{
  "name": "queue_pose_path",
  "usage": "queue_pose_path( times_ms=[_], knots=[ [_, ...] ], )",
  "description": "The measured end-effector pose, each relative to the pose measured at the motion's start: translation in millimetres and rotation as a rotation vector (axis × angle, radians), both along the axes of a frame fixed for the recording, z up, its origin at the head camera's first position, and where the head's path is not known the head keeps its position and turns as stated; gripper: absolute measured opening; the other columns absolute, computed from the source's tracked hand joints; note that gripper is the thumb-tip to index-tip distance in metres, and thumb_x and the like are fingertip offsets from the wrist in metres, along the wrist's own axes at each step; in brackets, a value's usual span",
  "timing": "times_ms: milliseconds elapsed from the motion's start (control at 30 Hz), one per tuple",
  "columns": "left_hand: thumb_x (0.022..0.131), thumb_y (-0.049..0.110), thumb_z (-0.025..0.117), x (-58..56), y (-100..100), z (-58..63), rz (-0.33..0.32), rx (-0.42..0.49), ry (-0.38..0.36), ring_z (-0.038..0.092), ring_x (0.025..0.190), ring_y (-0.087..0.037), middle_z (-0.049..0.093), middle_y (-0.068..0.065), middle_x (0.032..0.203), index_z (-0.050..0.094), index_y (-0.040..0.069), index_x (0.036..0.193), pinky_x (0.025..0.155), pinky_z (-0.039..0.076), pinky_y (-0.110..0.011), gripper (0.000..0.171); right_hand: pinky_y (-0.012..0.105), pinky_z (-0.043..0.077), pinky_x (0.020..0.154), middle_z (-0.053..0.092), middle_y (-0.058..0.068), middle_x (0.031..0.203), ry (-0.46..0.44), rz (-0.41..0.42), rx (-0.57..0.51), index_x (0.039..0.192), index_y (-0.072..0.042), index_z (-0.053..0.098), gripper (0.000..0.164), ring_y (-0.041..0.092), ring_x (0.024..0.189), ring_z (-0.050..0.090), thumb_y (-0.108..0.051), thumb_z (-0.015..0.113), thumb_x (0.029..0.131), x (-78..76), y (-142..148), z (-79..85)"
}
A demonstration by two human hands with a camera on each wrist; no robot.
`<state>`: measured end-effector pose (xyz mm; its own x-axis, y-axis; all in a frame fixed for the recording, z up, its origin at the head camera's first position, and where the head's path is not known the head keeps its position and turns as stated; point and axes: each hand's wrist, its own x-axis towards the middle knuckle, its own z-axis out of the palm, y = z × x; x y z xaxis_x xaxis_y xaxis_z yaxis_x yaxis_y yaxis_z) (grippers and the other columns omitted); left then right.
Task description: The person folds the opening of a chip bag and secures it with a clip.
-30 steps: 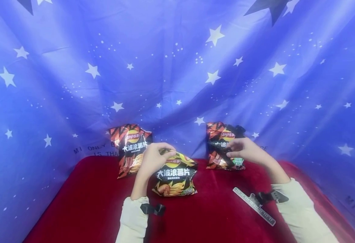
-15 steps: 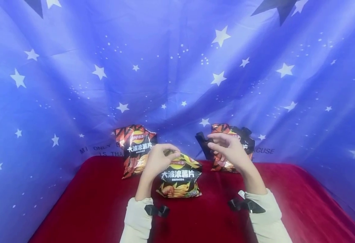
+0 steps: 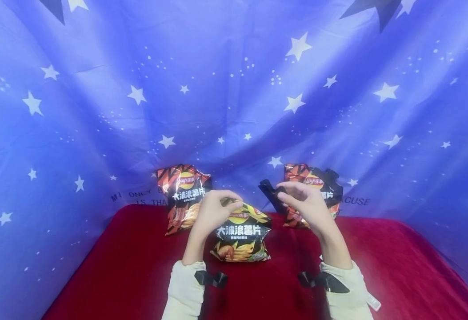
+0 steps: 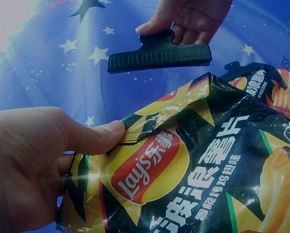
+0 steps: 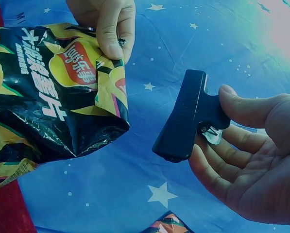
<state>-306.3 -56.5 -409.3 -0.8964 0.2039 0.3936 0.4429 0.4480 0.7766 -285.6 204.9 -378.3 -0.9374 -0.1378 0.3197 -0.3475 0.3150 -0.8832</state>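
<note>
1. Blue curtain (image 3: 226, 89) printed with pale stars is hanging behind the table (image 3: 402, 253), which is wearing a red cloth; dark lettering is showing low on the curtain, "MI ONLY", "IS THA" and, at right, "CUSE", the rest being hidden.
2. On the table the front bag (image 3: 242, 235), black and yellow, is standing upright nearest the person, reading "Lay's 乐事" on its round logo and "大波浪薯片" in large white characters, with a smaller line running beneath.
3. The left hand (image 3: 215, 211) is pinching that bag's top corner between thumb and fingers; the top edge is looking folded over.
4. The right hand (image 3: 303, 200) is gripping a black clip (image 5: 183, 119) by its handles, thumb on one side and fingers on the other, and the clip is hanging in the air near the front bag, apart from it.
5. Behind, the left bag (image 3: 183, 195), red and black, is showing "Lay's 乐事" and "大波浪薯片".
6. The right bag (image 3: 315, 178) is standing behind the right hand, its "Lay's 乐事" logo showing and its larger characters being partly covered.
</note>
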Motion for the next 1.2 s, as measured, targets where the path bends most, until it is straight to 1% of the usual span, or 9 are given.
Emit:
queue_pose_path(
  times_ms=[100, 267, 500, 600, 700, 767, 833, 967, 1200],
  knots=[
    [0.088, 0.017, 0.079, -0.7, -1, 0.1, 0.004, -0.003, 0.005, 0.069, 0.088, -0.011, 0.079, 0.005, 0.095, 0.079, 0.017, 0.096, 0.089, 0.056, -0.040, 0.008, 0.023, 0.058, 0.079, 0.074, -0.014, 0.104, 0.009, 0.000, -0.006, 0.128, 0.001, 0.066, 0.038, 0.002, 0.093, 0.070, -0.016, 0.073, 0.095, -0.5, -2, -0.7],
    [0.088, 0.017, 0.079, -0.7, -3, 0.9, 0.004, -0.001, -0.001, 0.069, 0.088, -0.011, 0.079, 0.005, 0.095, 0.079, 0.016, 0.097, 0.089, 0.056, -0.041, 0.009, 0.020, 0.056, 0.086, 0.073, -0.017, 0.102, 0.039, -0.005, -0.030, 0.126, 0.003, 0.067, 0.036, 0.001, 0.096, 0.070, -0.011, 0.073, 0.094, -1.9, -5, -1.5],
    [0.087, 0.017, 0.080, 0.3, -3, 1.7, 0.017, 0.011, -0.009, 0.069, 0.089, -0.013, 0.079, 0.006, 0.095, 0.080, 0.018, 0.096, 0.091, 0.056, -0.043, 0.009, 0.020, 0.057, 0.082, 0.073, -0.020, 0.096, 0.044, -0.032, -0.067, 0.122, 0.006, 0.068, 0.035, 0.001, 0.091, 0.070, -0.006, 0.075, 0.090, -2.5, -11, -1.6],
    [0.087, 0.017, 0.080, -0.1, -2, 1.4, 0.018, 0.011, -0.012, 0.069, 0.088, -0.012, 0.079, 0.006, 0.095, 0.080, 0.019, 0.095, 0.091, 0.056, -0.043, 0.009, 0.021, 0.057, 0.078, 0.077, -0.012, 0.097, 0.024, -0.059, -0.079, 0.121, 0.008, 0.068, 0.035, 0.002, 0.086, 0.069, -0.004, 0.076, 0.089, -1.3, -15, -1.4],
    [0.087, 0.016, 0.080, -0.6, -1, 1.2, 0.018, 0.014, -0.009, 0.069, 0.088, -0.012, 0.079, 0.006, 0.094, 0.080, 0.020, 0.095, 0.091, 0.056, -0.042, 0.009, 0.021, 0.058, 0.076, 0.079, 0.005, 0.104, 0.004, -0.086, -0.078, 0.120, 0.008, 0.069, 0.034, 0.001, 0.083, 0.069, -0.002, 0.076, 0.088, -1.2, -18, -2.0],
    [0.087, 0.016, 0.080, -0.9, -1, 0.9, 0.020, 0.016, -0.006, 0.069, 0.088, -0.012, 0.079, 0.006, 0.094, 0.080, 0.021, 0.094, 0.091, 0.056, -0.042, 0.008, 0.020, 0.058, 0.076, 0.077, 0.017, 0.110, -0.001, -0.097, -0.066, 0.119, 0.007, 0.070, 0.034, 0.000, 0.083, 0.069, -0.002, 0.076, 0.088, -1.5, -19, -2.8],
    [0.086, 0.016, 0.080, -1.3, 0, 0.5, 0.018, 0.017, -0.004, 0.070, 0.089, -0.012, 0.079, 0.006, 0.094, 0.080, 0.021, 0.093, 0.091, 0.056, -0.042, 0.008, 0.020, 0.058, 0.077, 0.074, 0.025, 0.113, 0.000, -0.102, -0.059, 0.119, 0.007, 0.070, 0.033, -0.001, 0.083, 0.069, 0.000, 0.076, 0.087, -1.6, -19, -3.6],
    [0.086, 0.016, 0.080, -0.8, 1, 0.3, 0.019, 0.019, -0.009, 0.070, 0.089, -0.012, 0.079, 0.006, 0.094, 0.079, 0.022, 0.093, 0.091, 0.056, -0.042, 0.009, 0.019, 0.058, 0.077, 0.071, 0.030, 0.115, 0.010, -0.105, -0.045, 0.119, 0.008, 0.070, 0.033, -0.001, 0.083, 0.069, 0.001, 0.075, 0.087, -1.0, -18, -4.4],
    [0.087, 0.015, 0.080, 0.4, 2, 1.1, 0.015, 0.012, -0.015, 0.070, 0.090, -0.014, 0.079, 0.005, 0.094, 0.080, 0.016, 0.096, 0.092, 0.055, -0.043, 0.009, 0.020, 0.057, 0.073, 0.073, 0.030, 0.111, 0.037, -0.127, -0.034, 0.117, 0.008, 0.071, 0.031, -0.001, 0.080, 0.068, 0.004, 0.075, 0.086, 1.5, -18, -2.8]
  ],
)
